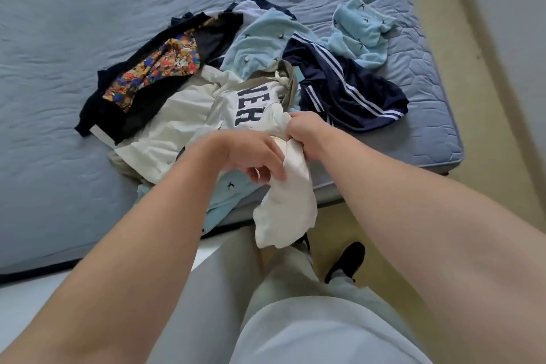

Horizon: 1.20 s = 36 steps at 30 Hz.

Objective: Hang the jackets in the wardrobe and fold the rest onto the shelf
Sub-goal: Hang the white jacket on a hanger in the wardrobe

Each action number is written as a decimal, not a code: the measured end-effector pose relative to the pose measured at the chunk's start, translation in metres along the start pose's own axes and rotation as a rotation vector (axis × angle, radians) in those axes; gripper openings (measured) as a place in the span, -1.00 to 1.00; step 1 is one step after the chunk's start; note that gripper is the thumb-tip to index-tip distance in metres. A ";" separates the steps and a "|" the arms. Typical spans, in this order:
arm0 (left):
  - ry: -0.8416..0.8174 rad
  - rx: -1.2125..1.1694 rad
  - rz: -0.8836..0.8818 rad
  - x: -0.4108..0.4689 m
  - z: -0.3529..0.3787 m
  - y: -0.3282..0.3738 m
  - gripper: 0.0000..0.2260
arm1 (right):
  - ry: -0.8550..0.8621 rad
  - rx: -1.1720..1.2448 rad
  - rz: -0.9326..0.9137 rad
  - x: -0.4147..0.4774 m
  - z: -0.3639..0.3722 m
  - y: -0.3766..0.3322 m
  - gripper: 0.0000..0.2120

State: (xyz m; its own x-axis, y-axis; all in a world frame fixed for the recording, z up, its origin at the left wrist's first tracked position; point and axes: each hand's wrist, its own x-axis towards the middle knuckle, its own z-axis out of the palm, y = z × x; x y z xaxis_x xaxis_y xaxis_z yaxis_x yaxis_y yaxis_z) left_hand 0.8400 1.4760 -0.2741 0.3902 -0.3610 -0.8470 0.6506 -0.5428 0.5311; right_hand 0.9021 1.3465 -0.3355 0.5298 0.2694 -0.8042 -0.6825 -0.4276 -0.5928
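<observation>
A heap of clothes lies on the blue mattress [88, 38]. On top near me is a cream hoodie [177, 124] with dark block letters. My left hand [251, 156] pinches its cream sleeve [288, 210], which hangs over the mattress edge. My right hand [307, 131] grips the same cream cloth just above. Behind lie a navy jacket with white stripes [348, 91], light blue patterned garments [254, 44] and a black garment with a colourful print [150, 68].
A second light blue piece [360, 32] lies at the far right of the mattress. The mattress edge runs just in front of my legs [280, 304]. Beige floor [472, 97] runs along the right, where my dark shoe [345, 260] stands.
</observation>
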 end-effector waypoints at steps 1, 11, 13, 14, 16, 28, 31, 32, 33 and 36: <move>0.046 0.008 -0.048 -0.007 -0.002 0.003 -0.87 | -0.003 -0.022 -0.064 -0.007 -0.003 0.001 -0.71; 1.259 -0.168 -0.222 -0.004 -0.020 0.018 -0.45 | -0.076 -0.238 -0.497 -0.130 -0.041 -0.018 -0.73; 1.249 -0.172 -0.319 0.001 -0.015 0.022 -0.22 | -0.093 -0.303 -0.545 -0.147 -0.042 -0.021 -0.64; 1.223 -0.162 -0.354 0.004 -0.013 0.024 -0.15 | -0.086 -0.329 -0.552 -0.153 -0.044 -0.020 -0.55; 1.146 -0.157 -0.379 0.005 -0.008 0.024 -0.06 | -0.082 -0.335 -0.558 -0.164 -0.050 -0.016 -0.44; 0.791 -0.387 -0.084 -0.020 0.022 0.003 -0.49 | 0.130 -0.381 -0.494 -0.194 -0.108 -0.007 -0.53; 0.812 -0.380 0.142 -0.037 0.035 0.042 -0.72 | 0.201 -0.469 -0.443 -0.196 -0.120 -0.005 -0.69; 0.802 -0.413 0.224 -0.044 0.042 0.057 -0.77 | 0.214 -0.478 -0.427 -0.198 -0.124 -0.005 -0.73; 0.792 -0.454 0.305 -0.051 0.051 0.072 -0.79 | 0.224 -0.485 -0.410 -0.199 -0.128 -0.006 -0.77; 0.758 -0.504 0.515 -0.070 0.076 0.102 -0.79 | 0.233 -0.495 -0.368 -0.202 -0.143 -0.010 -0.83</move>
State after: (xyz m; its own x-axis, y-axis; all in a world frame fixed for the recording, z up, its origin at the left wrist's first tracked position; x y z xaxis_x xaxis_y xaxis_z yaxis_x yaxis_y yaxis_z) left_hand 0.8293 1.3884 -0.1589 0.8901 0.2059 -0.4065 0.4185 -0.0161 0.9081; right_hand 0.8742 1.1729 -0.1614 0.8174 0.3035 -0.4897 -0.1536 -0.7044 -0.6930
